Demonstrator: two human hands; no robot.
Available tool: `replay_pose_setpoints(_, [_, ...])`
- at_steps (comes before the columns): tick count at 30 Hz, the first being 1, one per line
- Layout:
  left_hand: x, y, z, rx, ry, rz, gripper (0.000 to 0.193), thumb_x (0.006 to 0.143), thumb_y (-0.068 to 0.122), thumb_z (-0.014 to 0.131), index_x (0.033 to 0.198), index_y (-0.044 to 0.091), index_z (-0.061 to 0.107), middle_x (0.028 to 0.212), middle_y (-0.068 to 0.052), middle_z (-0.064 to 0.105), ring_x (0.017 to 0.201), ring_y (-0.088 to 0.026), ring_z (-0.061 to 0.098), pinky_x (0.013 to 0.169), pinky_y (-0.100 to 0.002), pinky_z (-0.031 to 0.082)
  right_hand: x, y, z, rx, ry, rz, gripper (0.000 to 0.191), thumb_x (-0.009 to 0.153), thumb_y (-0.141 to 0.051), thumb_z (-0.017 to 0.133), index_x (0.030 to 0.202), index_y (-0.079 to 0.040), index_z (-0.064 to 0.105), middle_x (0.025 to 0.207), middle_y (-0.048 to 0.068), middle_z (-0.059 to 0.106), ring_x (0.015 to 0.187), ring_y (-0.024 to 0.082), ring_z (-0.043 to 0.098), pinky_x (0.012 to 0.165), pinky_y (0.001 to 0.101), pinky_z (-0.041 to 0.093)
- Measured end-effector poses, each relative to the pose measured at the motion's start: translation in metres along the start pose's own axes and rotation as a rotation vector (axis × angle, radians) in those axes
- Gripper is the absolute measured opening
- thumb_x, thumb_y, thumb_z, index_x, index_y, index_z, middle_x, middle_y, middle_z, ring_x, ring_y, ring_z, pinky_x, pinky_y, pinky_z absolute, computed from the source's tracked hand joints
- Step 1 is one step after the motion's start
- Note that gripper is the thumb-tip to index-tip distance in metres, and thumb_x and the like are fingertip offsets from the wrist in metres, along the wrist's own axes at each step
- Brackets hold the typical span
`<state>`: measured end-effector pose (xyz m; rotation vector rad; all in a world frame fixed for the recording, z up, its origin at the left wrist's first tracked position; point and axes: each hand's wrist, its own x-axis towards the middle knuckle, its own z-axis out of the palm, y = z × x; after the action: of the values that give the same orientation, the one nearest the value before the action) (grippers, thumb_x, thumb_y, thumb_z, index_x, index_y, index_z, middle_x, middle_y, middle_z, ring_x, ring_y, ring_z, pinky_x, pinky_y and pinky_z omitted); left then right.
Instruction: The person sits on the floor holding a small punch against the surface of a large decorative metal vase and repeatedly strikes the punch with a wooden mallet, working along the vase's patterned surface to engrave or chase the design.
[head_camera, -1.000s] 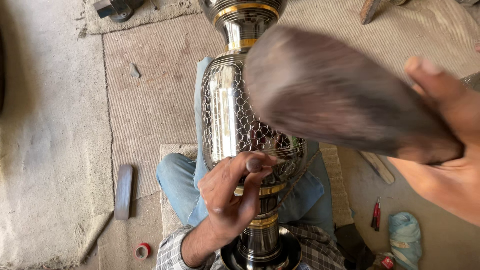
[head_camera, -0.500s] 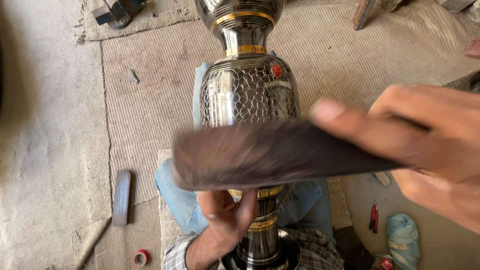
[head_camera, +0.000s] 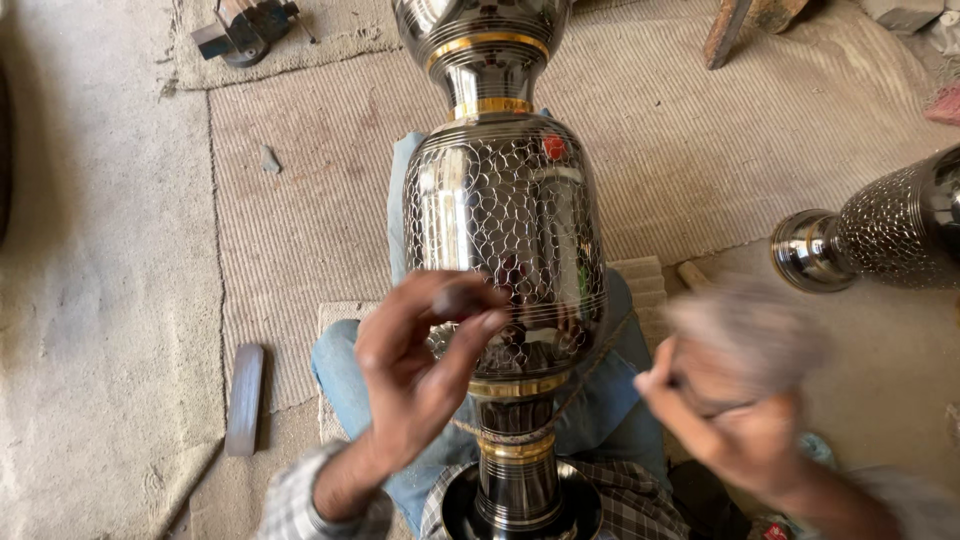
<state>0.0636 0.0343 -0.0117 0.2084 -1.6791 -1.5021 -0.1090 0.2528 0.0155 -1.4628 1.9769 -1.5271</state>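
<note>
Tall dark polished metal vase (head_camera: 505, 215) with scale-pattern engraving and gold bands, lying across blue-jeaned legs (head_camera: 345, 365), right under both hands. Left hand (head_camera: 420, 375) up against the belly of it, thumb and fingertips pinching a small dark punch-like bit (head_camera: 458, 297). Right hand (head_camera: 725, 425) off to the side, curled around a blurry grey tool (head_camera: 750, 330), too smeared to make out. Further right, second engraved metal vase (head_camera: 880, 235) on its side. Way left of the left hand, flat dark metal bar (head_camera: 245, 398) on the ribbed beige mat (head_camera: 300, 200). Far up top-left, small metal vise (head_camera: 245, 25).
</note>
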Motion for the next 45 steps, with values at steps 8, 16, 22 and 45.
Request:
replay_pose_setpoints(8, [0.075, 0.016, 0.018, 0.148, -0.663, -0.037, 0.041, 0.094, 0.010, 0.075, 0.133, 0.012, 0.063, 0.130, -0.003, 0.073, 0.105, -0.017, 0.079, 0.076, -0.026, 0.069, -0.122, 0.063, 0.098, 0.382, 0.243, 0.284, 0.093, 0.087, 0.005, 0.073, 0.158, -0.005, 0.014, 0.095, 0.010, 0.067, 0.091, 0.019, 0.070, 0.105, 0.0361, 0.050])
replay_pose_setpoints(16, [0.102, 0.000, 0.019, 0.125, -1.129, -0.137, 0.051, 0.093, 0.014, 0.074, 0.142, 0.017, 0.059, 0.131, 0.002, 0.073, 0.093, -0.015, 0.081, 0.063, -0.030, 0.064, -0.146, 0.039, 0.016, -0.103, 0.540, 0.424, 0.053, 0.080, -0.009, 0.084, 0.123, 0.001, 0.054, 0.085, 0.010, 0.068, 0.075, 0.015, 0.066, 0.080, 0.0267, 0.055])
replay_pose_setpoints(22, [0.101, -0.005, 0.019, 0.011, -1.142, 0.051, 0.053, 0.095, 0.014, 0.073, 0.145, 0.020, 0.059, 0.136, -0.001, 0.072, 0.113, -0.018, 0.078, 0.074, -0.030, 0.066, -0.129, 0.025, -0.019, 0.159, 0.462, 0.408, 0.018, 0.096, -0.011, 0.070, 0.105, -0.006, 0.055, 0.085, 0.010, 0.071, 0.079, 0.017, 0.074, 0.082, 0.0302, 0.064])
replay_pose_setpoints(45, [0.123, -0.006, 0.042, -0.081, -1.701, 0.042, 0.056, 0.097, 0.022, 0.069, 0.150, 0.031, 0.054, 0.111, 0.018, 0.078, 0.074, -0.008, 0.070, 0.064, -0.030, 0.053, -0.154, 0.044, 0.047, -0.277, 0.639, 0.330, 0.025, 0.089, -0.002, 0.079, 0.096, -0.006, 0.056, 0.083, 0.007, 0.062, 0.067, 0.015, 0.060, 0.072, 0.0261, 0.050])
